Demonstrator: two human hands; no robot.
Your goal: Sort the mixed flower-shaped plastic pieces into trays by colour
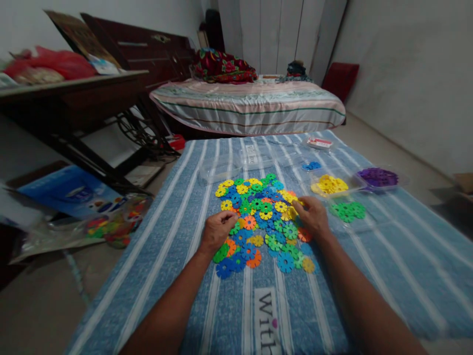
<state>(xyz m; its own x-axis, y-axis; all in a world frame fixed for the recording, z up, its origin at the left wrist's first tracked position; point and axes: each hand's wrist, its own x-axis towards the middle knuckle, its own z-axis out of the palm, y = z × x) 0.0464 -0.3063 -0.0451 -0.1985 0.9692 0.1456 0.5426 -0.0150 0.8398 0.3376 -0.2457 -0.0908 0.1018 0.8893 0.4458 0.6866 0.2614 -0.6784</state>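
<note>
A loose pile of notched plastic discs (pixel 250 222) in blue, green, yellow and orange lies on the striped cloth. At the pile's left edge is my left hand (pixel 217 230), its thumb and fingertips pinched together; what they hold, if anything, cannot be made out. On the right side, my right hand (pixel 313 216) closes its fingers on a yellow notched disc (pixel 292 213). Beyond it, clear trays hold sorted discs: yellow discs (pixel 330 185), purple discs (pixel 377 177), green discs (pixel 348 211) and a few blue discs (pixel 311 166).
Clear plastic containers (pixel 219 168) stand behind the pile. A small box with a red and white label (pixel 319 143) lies at the far edge. A bed (pixel 247 106) is beyond, and a sewing-machine table (pixel 111 81) stands at left. Bagged colourful pieces (pixel 129 219) lie on the floor.
</note>
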